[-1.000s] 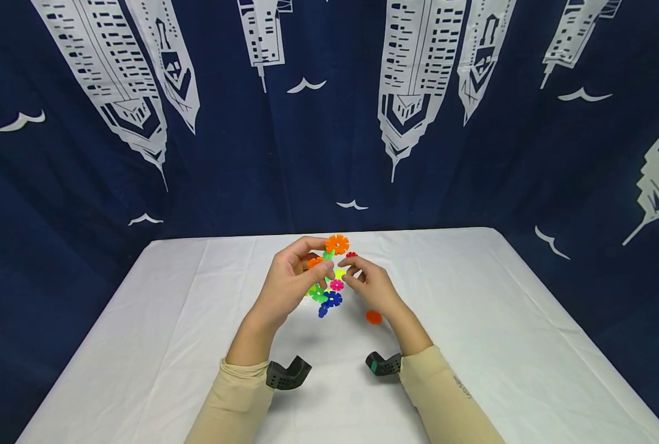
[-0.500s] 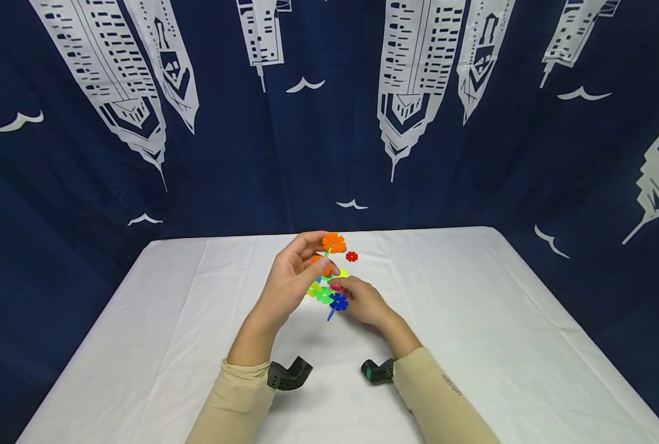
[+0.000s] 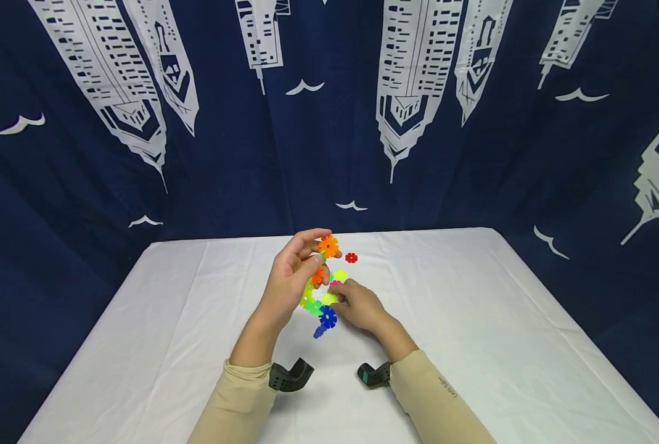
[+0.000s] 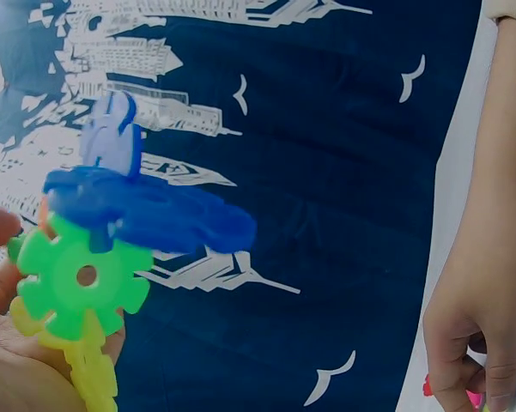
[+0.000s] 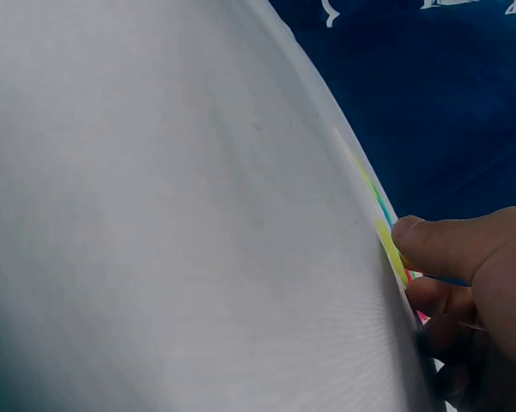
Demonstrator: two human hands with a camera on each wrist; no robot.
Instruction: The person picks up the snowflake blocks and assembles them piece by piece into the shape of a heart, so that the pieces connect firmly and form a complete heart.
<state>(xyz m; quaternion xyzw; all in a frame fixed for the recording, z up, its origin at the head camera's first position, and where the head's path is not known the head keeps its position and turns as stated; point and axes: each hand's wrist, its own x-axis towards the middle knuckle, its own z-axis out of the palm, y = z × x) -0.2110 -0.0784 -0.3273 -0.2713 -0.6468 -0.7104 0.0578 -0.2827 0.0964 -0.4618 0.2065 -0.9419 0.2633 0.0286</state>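
Note:
My left hand (image 3: 289,279) holds up a chain of interlocking flower-shaped plastic discs. Its thumb and fingers pinch the upper part, around an orange disc (image 3: 328,246) and a second orange one below. From there the chain curves down through yellow and green to a blue disc (image 3: 327,317). Close up in the left wrist view are a green disc (image 4: 60,287) and blue discs (image 4: 154,215). My right hand (image 3: 365,307) is low over the table, its fingertips among loose discs, beside a yellow disc (image 3: 330,298). I cannot tell whether its fingers grip one.
Past my right fingertips a red disc (image 3: 351,258) and another yellow disc (image 3: 340,274) lie on the white-covered table (image 3: 473,320). A dark blue curtain (image 3: 329,142) with white building prints hangs behind the table's far edge.
My right hand has moved down and left toward the loose discs, and its arm now covers the spot of an orange disc. The chain in my left hand has turned, its blue end swinging lower.

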